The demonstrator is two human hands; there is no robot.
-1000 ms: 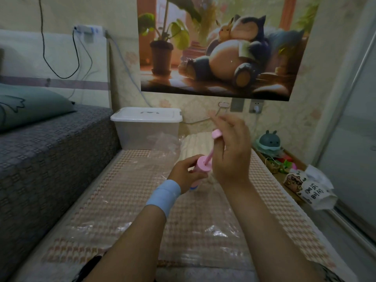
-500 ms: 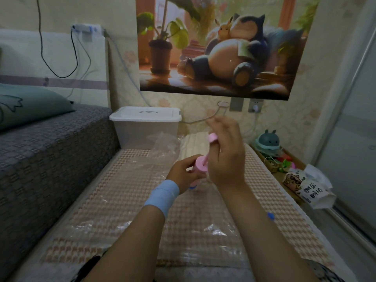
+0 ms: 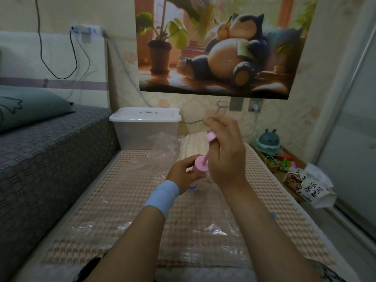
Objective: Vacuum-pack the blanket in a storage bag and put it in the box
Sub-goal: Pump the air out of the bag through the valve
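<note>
A pink-and-cream houndstooth blanket (image 3: 126, 192) lies flat inside a clear plastic storage bag (image 3: 215, 231) on the narrow bed in front of me. A pink hand pump (image 3: 200, 164) stands on the bag near its middle. My left hand (image 3: 183, 173), with a light blue wristband, grips the pump's barrel. My right hand (image 3: 223, 151) is closed on the pump's plunger handle, which is pulled up above the barrel on its thin rod. A translucent lidded storage box (image 3: 145, 127) stands at the far end of the bed.
A grey patterned bed (image 3: 44, 159) with a green pillow (image 3: 26, 106) rises along the left. A teal toy (image 3: 268, 139), small items and a printed bag (image 3: 309, 186) lie on the floor at right, beside a sliding door. Cables hang on the wall.
My right hand has stayed on the plunger handle with the rod drawn out; both hands and the pump shifted only slightly.
</note>
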